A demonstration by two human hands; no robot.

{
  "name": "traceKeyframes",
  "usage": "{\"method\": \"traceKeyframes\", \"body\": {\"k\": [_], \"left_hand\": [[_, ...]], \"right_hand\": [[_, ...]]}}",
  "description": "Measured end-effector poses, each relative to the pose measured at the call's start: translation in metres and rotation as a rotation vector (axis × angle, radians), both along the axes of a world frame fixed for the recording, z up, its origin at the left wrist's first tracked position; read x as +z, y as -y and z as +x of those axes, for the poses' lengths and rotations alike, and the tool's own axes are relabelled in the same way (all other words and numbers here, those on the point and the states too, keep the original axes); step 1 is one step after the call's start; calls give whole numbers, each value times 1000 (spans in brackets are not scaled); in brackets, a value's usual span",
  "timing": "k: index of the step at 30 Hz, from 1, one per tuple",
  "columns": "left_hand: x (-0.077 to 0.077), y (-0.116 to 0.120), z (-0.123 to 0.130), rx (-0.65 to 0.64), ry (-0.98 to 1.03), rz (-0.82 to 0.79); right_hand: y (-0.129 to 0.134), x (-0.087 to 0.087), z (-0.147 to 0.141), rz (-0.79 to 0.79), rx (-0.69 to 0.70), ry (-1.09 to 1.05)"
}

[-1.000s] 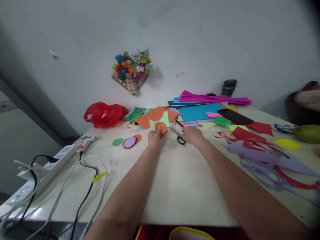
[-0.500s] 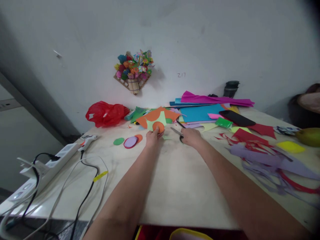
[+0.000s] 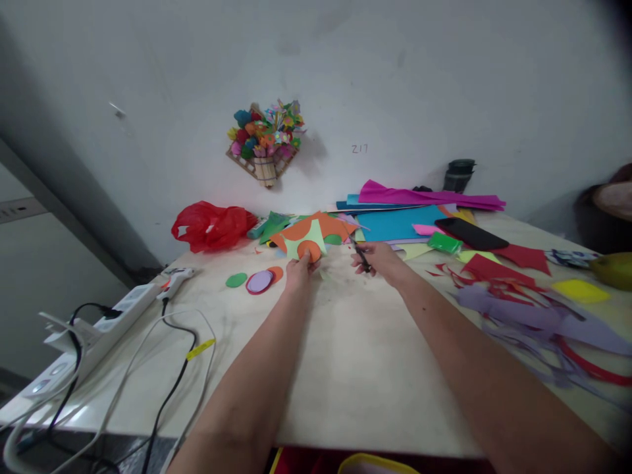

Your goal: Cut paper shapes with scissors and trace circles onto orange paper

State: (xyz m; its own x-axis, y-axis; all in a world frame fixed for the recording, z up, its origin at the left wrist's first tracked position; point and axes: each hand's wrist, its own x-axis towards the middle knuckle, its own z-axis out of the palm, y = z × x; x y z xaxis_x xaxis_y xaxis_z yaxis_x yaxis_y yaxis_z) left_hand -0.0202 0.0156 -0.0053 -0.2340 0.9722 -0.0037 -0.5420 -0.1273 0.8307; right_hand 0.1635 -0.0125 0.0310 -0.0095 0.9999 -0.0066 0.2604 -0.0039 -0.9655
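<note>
Our left hand (image 3: 301,266) pinches 1 orange disc (image 3: 309,251) against pale green paper (image 3: 315,236), thumb on the disc's lower part. To the right, our right hand (image 3: 375,259) is closed around the handles of the scissors (image 3: 362,257), blades pointing away from us.

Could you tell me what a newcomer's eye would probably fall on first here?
Probably the bright paper flowers on the wall, then the crumpled red plastic bag at the table's back left. Between them and the viewer, the left hand holds an orange circle over pale green paper.
</note>
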Motion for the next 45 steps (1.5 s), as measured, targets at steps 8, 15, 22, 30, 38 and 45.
{"method": "traceKeyframes", "body": {"k": [8,15,22,30,38,45], "left_hand": [[1,0,-1,-16,42,-20],[2,0,-2,21,76,-46],[2,0,-2,11,84,-56],[0,-1,-2,3,110,-52],[1,0,6,-7,145,-81],[6,4,11,-36,95,-80]], "right_hand": [[9,4,1,-35,315,-193],[13,3,8,-92,608,-23],[16,6,9,-135,624,51],[11,-3,8,-155,567,-3],[11,-8,-3,-135,505,-65],[7,-11,-10,-138,449,-90]]}}
